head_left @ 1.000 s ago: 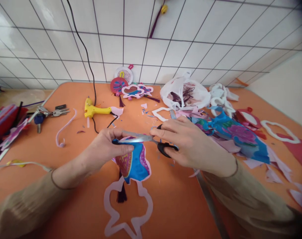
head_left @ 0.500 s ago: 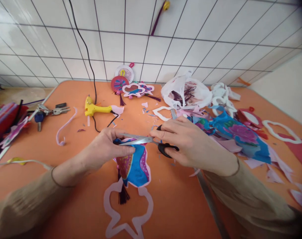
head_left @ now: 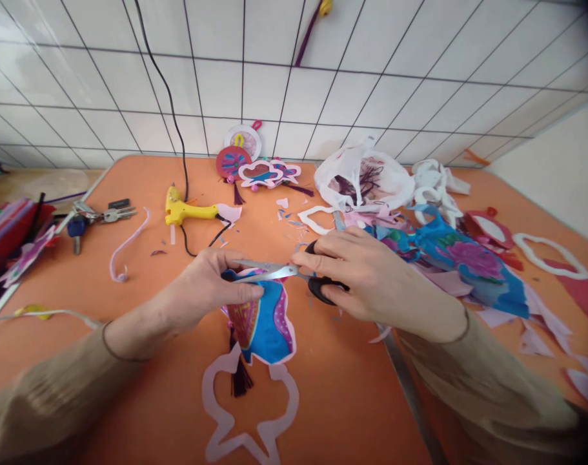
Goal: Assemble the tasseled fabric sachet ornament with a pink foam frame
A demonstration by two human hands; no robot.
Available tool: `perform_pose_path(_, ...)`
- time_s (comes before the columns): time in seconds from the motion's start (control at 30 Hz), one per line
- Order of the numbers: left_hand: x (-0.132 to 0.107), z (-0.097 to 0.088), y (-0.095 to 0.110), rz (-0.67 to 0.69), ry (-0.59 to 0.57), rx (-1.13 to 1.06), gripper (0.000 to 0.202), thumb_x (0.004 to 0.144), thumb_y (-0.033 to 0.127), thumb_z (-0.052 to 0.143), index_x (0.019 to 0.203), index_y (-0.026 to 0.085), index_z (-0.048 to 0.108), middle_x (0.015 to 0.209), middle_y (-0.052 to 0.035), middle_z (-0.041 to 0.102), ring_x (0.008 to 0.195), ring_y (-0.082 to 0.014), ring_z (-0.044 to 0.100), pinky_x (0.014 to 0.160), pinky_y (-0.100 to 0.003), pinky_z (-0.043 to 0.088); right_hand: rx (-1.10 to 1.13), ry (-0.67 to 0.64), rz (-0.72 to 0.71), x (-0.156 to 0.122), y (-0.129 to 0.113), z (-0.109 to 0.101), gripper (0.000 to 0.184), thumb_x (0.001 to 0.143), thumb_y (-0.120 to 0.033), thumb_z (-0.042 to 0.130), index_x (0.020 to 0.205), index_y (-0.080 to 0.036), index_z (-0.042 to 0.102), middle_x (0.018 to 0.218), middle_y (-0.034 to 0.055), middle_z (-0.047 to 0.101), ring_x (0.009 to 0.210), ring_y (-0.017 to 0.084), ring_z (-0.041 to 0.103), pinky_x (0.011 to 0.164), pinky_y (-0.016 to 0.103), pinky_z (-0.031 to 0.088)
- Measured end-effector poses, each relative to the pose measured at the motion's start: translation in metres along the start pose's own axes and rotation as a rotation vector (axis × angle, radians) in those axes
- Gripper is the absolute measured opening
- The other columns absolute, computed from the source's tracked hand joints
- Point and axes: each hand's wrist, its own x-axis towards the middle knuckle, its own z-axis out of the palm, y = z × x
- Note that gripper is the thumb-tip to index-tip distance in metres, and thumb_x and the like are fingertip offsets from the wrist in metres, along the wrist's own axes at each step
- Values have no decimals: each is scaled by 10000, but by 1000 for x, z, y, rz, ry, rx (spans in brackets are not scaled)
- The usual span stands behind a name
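Observation:
My left hand (head_left: pixel 204 290) pinches the top edge of a blue and purple fabric ornament (head_left: pixel 264 320) with a pink border and a dark tassel (head_left: pixel 238 378). My right hand (head_left: pixel 366 274) grips black-handled scissors (head_left: pixel 294 274), fingers through the loops. The blades are slightly apart and lie across the ornament's top, just by my left fingertips. A pink cut-out outline (head_left: pixel 248 403) lies on the orange table (head_left: pixel 129 400) beneath the ornament.
A yellow glue gun (head_left: pixel 187 211) with a black cord lies behind my hands. Keys (head_left: pixel 95 216) and a pink strip (head_left: pixel 126 245) lie at left. Finished ornaments (head_left: pixel 255 171) rest by the tiled wall. A white plastic bag (head_left: pixel 364 177), printed blue fabric (head_left: pixel 463 261) and scraps crowd the right.
The scissor blades have shifted slightly along the ornament's top edge; both hands stay almost in place. The view has tilted down a little.

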Motion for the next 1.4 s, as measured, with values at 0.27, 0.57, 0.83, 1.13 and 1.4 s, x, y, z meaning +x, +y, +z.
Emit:
perform_pose_path(0.27,-2,-1,-1,-21,1,-55,89,646,194,792,722,176,750,631,13,675,547,-86,548,552,-199,424,-15,-8,0,-1,0,-2,317,831,-110,491,1116,-178,613,932,87,619,859,238,562,724,365,377)
perform_pose_path(0.57,-1,0,3,-38,-5,-95,74,627,166,797,676,176,742,578,26,655,515,-70,533,512,-172,407,-54,21,-14,-1,0,-3,323,829,-94,468,1104,-182,614,906,87,624,818,241,578,698,381,402)
perform_pose_path(0.83,-2,0,4,-50,21,-66,117,614,187,799,632,153,689,566,21,638,518,-81,540,514,-185,423,-111,51,-20,0,1,-3,346,838,-74,451,1113,-200,618,880,76,610,805,231,565,692,363,413)
perform_pose_path(1.13,-2,1,5,-43,30,6,168,604,231,794,630,148,651,563,16,608,522,-96,526,517,-216,418,-127,114,-54,2,1,-3,347,840,-37,433,1091,-183,624,833,68,596,763,218,535,680,349,384)
perform_pose_path(1.4,-1,-1,1,-31,39,44,170,632,239,785,630,151,641,557,34,558,522,-77,480,518,-205,376,-115,136,-67,2,2,-2,327,878,-42,404,1082,-170,624,816,63,590,760,208,532,672,341,374)
